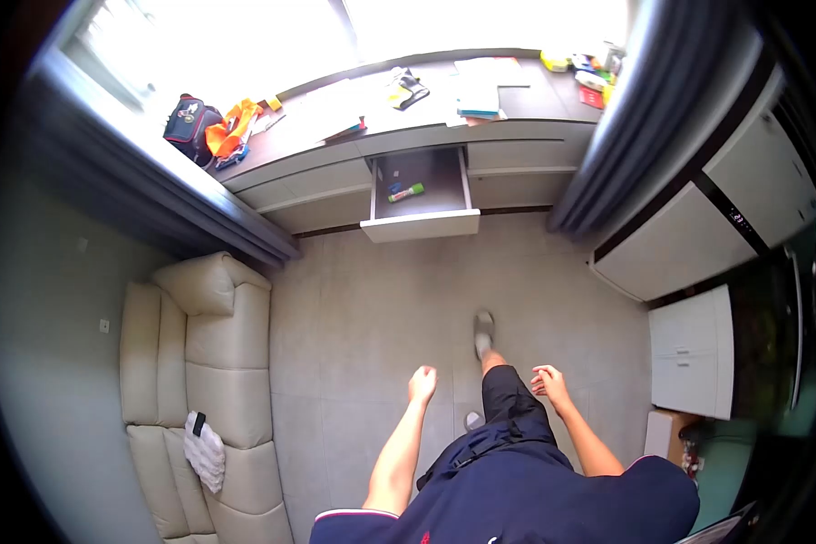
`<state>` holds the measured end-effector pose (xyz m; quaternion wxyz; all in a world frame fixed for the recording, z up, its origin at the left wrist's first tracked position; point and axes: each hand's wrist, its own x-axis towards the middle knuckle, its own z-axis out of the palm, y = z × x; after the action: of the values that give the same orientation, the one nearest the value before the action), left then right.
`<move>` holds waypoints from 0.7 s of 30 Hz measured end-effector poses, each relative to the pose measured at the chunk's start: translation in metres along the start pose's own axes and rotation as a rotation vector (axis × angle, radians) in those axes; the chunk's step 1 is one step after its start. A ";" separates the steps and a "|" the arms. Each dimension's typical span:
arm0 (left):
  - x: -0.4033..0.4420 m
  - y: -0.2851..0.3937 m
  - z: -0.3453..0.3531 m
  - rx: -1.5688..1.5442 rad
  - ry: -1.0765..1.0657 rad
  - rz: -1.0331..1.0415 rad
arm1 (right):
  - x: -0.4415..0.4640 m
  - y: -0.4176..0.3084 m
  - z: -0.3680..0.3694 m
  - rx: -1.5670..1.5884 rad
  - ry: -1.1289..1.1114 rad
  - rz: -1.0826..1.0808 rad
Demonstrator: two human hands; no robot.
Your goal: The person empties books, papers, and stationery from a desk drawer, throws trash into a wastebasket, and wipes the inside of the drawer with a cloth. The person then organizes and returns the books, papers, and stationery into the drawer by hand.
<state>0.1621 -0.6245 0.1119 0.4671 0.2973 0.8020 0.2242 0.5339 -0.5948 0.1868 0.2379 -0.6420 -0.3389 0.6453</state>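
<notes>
My left hand [422, 384] hangs in front of my body with its fingers curled in, and I see nothing in it. On the other side, my right hand [549, 382] is loosely open, fingers apart and holding nothing. Both hands are in the air over the grey floor, touching no object. Ahead stands a long low cabinet with one drawer [421, 226] pulled out. Inside the drawer lie a green and white tube [405, 193] and a small blue item [394, 188] beside it.
A beige sofa [228, 340] runs along the left wall, with a white fluffy cloth [205, 455] on it. The cabinet top carries a dark backpack [190, 127], an orange cloth [234, 128], books [478, 111] and papers. White cupboards [692, 352] stand at right.
</notes>
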 end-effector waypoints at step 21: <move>0.660 0.348 -0.096 0.757 0.124 0.638 | 0.692 -0.327 0.332 -1.195 -0.082 -0.803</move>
<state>-0.0847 0.0720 -0.0281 0.1859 0.6628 0.7223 0.0662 0.1204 0.0897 -0.0496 0.0522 -0.4634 -0.8525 0.2361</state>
